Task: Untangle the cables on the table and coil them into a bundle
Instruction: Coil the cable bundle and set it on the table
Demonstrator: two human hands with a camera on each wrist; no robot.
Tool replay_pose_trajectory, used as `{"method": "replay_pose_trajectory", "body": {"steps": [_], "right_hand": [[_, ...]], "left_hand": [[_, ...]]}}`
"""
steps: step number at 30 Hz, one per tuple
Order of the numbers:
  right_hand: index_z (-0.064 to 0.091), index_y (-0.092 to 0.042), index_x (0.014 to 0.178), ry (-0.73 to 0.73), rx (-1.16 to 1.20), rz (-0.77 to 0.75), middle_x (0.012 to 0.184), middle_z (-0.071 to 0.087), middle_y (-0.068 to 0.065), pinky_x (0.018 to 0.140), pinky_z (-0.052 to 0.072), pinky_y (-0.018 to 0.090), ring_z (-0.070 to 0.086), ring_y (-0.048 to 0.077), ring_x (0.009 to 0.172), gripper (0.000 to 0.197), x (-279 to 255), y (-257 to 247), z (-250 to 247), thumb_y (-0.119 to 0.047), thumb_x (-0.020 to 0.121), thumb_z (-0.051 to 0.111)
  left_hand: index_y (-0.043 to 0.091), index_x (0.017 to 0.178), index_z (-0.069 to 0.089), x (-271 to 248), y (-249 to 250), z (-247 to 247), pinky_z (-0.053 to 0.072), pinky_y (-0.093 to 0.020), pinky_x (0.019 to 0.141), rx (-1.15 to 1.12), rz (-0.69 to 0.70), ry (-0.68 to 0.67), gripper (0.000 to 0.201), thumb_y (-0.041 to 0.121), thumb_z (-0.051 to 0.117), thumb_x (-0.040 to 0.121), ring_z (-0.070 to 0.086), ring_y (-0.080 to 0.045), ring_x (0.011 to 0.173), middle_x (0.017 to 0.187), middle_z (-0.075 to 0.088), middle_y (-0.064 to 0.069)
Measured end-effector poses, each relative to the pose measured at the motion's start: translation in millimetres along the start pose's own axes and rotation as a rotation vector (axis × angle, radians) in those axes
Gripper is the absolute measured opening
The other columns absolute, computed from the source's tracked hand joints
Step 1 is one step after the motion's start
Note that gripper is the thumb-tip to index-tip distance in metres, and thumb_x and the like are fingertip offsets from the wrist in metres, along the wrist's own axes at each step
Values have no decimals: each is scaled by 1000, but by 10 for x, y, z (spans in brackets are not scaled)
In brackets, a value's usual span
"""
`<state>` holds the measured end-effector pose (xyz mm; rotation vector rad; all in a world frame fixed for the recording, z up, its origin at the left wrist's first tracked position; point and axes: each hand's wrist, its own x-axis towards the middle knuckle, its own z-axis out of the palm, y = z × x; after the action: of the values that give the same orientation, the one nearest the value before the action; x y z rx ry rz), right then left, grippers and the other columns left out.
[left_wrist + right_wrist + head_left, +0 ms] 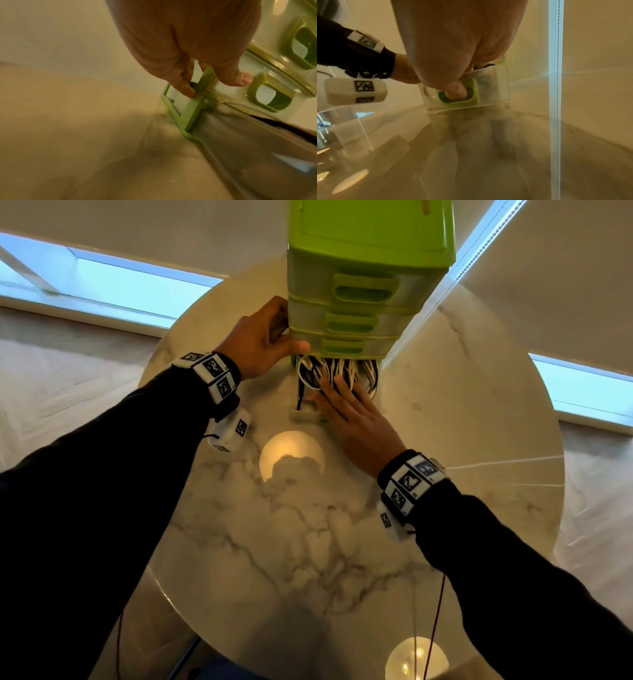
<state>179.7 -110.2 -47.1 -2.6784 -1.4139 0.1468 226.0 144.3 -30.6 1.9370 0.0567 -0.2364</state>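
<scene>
From the head view, a green drawer unit (370,268) is standing at the far side of the round marble table (308,525). Its bottom drawer (305,414) is sitting pulled out, and the cables (337,371), white and black loops in a tangle, are lying inside it, not yet on the table. The left hand (263,337) is bracing the unit's lower left corner, probably to stop it sliding. The right hand (356,419) is lying over the drawer, fingers spread and straight, tips touching the cables.

In the left wrist view, the left hand's fingers (185,86) are curling round the green frame post (195,108) while the thumb is pressing the drawer front above: a steadying pinch.

In the right wrist view, the thumb (455,89) is sitting in the drawer's green handle recess (458,100), likely keeping the drawer out; the other fingers are hidden.
</scene>
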Motion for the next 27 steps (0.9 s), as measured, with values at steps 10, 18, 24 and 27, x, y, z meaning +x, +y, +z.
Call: {"method": "replay_pose_trajectory", "body": {"steps": [10,18,24,27], "right_hand": [[47,-3,145,-82,69,-60,147,47,24,117,30,49,43,41,138,55,176,194,-88,-7,98,20],[18,-6,157,-241,24,57,163,19,15,122,13,38,15,29,152,63,388,306,-324,9,96,29],[42,2,146,-120,161,84,153,39,24,118,25,46,34,41,143,72,334,211,-172,-9,83,9],[62,-1,123,117,133,104,123,64,24,90,54,50,64,41,110,43,250,189,-136,-6,89,35]], "left_hand": [[14,147,34,61,12,3,49,-20,100,106,-48,15,74,39,73,90,59,8,115,141,58,5],[15,149,34,103,61,-79,41,3,82,199,-33,-8,67,28,69,94,57,16,100,128,54,14],[15,150,23,85,51,35,50,-26,92,274,-39,-7,87,28,80,85,61,-11,112,140,57,4],[12,147,28,101,49,131,49,-26,85,312,-19,91,91,30,85,78,60,-12,103,132,63,-4]]}}
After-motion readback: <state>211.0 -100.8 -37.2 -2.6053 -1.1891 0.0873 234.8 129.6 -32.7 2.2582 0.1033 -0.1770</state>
